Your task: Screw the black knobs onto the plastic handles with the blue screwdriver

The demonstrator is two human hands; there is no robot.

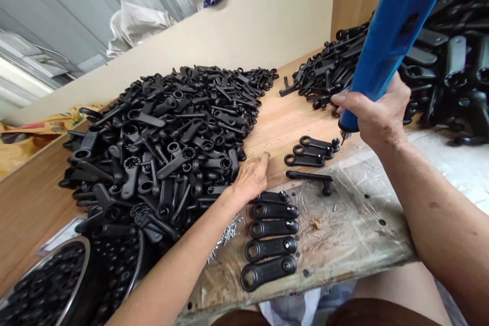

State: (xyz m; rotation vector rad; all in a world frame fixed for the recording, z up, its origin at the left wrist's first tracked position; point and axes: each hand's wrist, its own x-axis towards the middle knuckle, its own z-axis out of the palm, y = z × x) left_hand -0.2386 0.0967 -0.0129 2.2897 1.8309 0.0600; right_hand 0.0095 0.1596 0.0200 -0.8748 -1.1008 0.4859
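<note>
Lying nearest me, five black levers (275,227) are forming a row on the worn board (355,254), with silver screws (229,233) spilling beside them. My left hand (251,178) is sitting at the row's far end; I cannot tell whether its fingers are holding anything. My right hand (383,112) is gripping a blue power driver (385,46), whose tip is pointing down beside three grouped levers (310,152). Beyond, a left heap (183,122) and a right heap (454,66) of black parts are rising.
</note>
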